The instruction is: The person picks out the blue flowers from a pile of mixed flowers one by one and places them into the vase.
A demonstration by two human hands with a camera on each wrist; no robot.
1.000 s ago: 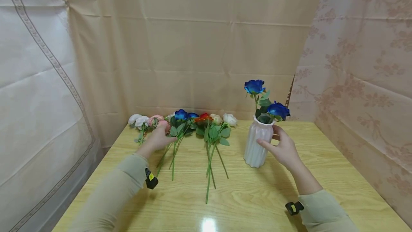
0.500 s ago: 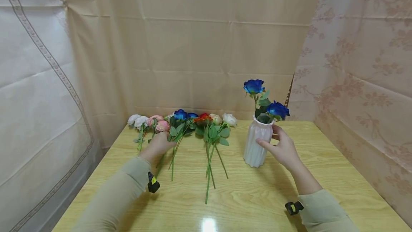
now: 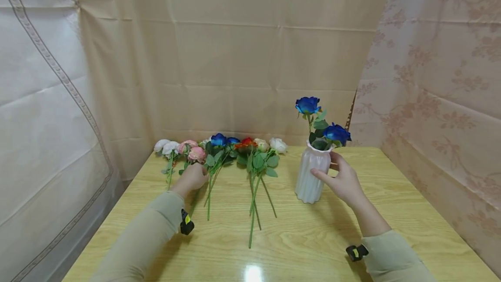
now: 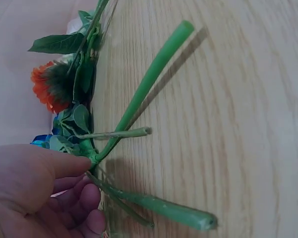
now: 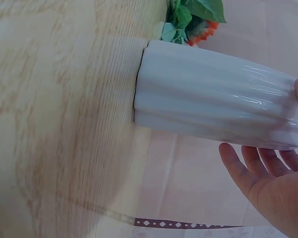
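Observation:
My left hand [image 3: 191, 178] reaches down just below a pink flower [image 3: 197, 154] lying on the table. In the left wrist view, its thumb and curled fingers pinch a green stem [image 4: 97, 181]; other cut stem ends stick out beside them. My right hand [image 3: 344, 182] holds a white ribbed vase [image 3: 310, 175], thumb on the near side and fingers around the far side. The vase stands upright on the table, and two blue roses [image 3: 308, 105] with green leaves rise from its mouth. In the right wrist view, the vase's base [image 5: 144, 84] meets the wood.
Left of the pink flower lie white flowers [image 3: 170, 148]. To its right are loose blue roses [image 3: 218, 139], then a bunch with red-orange [image 3: 246, 143], cream and white blooms, stems toward me. A beige curtain [image 3: 242, 55] hangs behind the wooden table [image 3: 301, 243].
My left hand has drawn back slightly from over the pink flower to its stem, and the fingers have closed in. The right hand and vase have stayed in place.

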